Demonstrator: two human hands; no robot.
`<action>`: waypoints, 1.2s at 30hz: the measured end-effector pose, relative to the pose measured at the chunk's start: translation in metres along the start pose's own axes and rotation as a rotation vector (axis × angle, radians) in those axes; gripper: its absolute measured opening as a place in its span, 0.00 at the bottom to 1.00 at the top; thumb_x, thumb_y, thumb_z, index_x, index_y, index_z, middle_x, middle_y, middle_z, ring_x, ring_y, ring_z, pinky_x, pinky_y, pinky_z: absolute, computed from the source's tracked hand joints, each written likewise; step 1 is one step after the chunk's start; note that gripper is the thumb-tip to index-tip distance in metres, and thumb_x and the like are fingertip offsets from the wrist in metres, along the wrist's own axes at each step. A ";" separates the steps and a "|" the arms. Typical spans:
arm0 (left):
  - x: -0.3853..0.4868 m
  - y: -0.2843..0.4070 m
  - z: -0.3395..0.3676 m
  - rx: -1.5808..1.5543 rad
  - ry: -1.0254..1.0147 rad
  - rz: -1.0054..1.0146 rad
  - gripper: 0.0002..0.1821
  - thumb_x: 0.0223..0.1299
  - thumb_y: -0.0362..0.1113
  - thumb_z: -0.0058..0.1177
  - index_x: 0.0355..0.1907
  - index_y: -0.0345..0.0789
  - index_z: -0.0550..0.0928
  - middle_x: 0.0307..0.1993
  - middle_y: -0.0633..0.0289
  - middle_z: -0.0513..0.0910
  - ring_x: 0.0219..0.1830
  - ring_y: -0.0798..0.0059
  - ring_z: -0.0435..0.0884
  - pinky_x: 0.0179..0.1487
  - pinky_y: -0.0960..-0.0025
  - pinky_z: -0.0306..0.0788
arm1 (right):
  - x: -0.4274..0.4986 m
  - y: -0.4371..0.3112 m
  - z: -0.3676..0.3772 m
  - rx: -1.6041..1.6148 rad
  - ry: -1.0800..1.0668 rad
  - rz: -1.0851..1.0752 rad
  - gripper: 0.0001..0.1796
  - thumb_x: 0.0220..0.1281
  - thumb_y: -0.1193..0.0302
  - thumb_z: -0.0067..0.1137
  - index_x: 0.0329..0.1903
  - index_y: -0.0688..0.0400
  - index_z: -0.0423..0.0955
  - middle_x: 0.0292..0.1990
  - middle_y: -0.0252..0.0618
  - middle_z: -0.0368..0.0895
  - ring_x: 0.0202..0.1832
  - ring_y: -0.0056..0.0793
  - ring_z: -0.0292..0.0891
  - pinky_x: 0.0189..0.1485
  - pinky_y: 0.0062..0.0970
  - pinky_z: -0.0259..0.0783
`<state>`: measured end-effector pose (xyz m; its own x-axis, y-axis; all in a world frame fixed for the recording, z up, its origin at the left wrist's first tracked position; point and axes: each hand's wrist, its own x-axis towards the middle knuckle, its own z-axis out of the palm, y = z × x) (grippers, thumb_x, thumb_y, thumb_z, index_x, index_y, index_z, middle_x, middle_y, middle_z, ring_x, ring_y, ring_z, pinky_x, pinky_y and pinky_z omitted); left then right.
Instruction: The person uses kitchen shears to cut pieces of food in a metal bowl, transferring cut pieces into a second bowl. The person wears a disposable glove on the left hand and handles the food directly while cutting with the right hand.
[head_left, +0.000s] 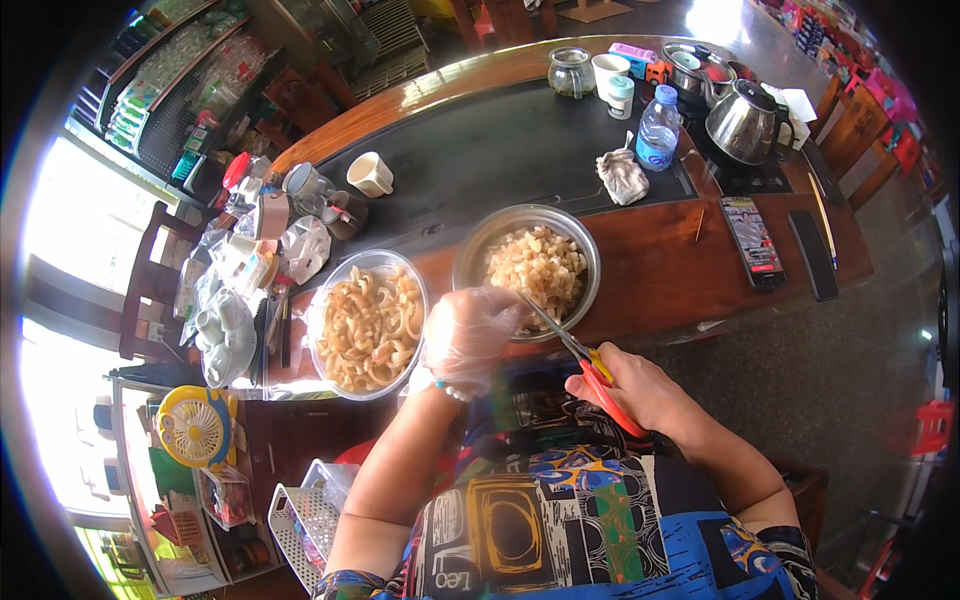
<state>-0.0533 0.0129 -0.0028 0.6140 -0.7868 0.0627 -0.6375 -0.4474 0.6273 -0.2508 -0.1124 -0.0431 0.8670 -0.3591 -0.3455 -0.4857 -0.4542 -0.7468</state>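
Observation:
My left hand (476, 337), in a clear plastic glove, is over the near left rim of a round metal bowl (594, 262), its fingers bunched; whatever they pinch is hidden. Small pale, translucent chunks of food (536, 266) fill much of that bowl. My right hand (637, 386), bare, holds scissors (600, 382) with red and yellow handles, the blades pointing to my left fingertips over the bowl's near side. Left of the bowl, a clear plastic container (426, 300) holds longer curled strips of similar food (367, 330).
Behind the bowls are a white cup (370, 175), a crumpled cloth (622, 176), a water bottle (658, 131) and a metal kettle (742, 124). Two phones (752, 240) lie at the right. Jars, bags and an upturned-cup tray (225, 337) crowd the left end. A yellow fan (193, 426) stands lower left.

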 end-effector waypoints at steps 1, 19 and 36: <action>0.000 -0.002 0.002 -0.008 0.015 0.013 0.08 0.55 0.38 0.62 0.35 0.39 0.89 0.27 0.52 0.85 0.29 0.55 0.85 0.37 0.61 0.76 | 0.000 -0.001 0.000 0.009 -0.002 0.008 0.33 0.62 0.43 0.60 0.42 0.67 0.72 0.37 0.57 0.83 0.44 0.53 0.81 0.46 0.40 0.73; 0.010 -0.014 -0.006 0.215 0.159 0.011 0.09 0.57 0.43 0.60 0.31 0.39 0.84 0.31 0.56 0.83 0.36 0.53 0.83 0.41 0.56 0.77 | -0.003 -0.003 -0.002 0.489 -0.034 0.041 0.22 0.72 0.50 0.53 0.27 0.48 0.63 0.20 0.17 0.58 0.19 0.06 0.53 0.20 0.16 0.49; -0.024 -0.122 -0.057 0.494 0.102 -0.434 0.12 0.43 0.41 0.61 0.32 0.42 0.90 0.30 0.55 0.86 0.34 0.61 0.86 0.45 0.63 0.78 | 0.012 0.005 0.005 0.348 -0.008 -0.048 0.33 0.67 0.42 0.54 0.24 0.62 0.66 0.15 0.39 0.67 0.20 0.28 0.66 0.26 0.31 0.64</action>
<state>0.0361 0.1103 -0.0364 0.8887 -0.4578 -0.0272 -0.4457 -0.8762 0.1836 -0.2426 -0.1147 -0.0541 0.8893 -0.3373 -0.3088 -0.3787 -0.1646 -0.9108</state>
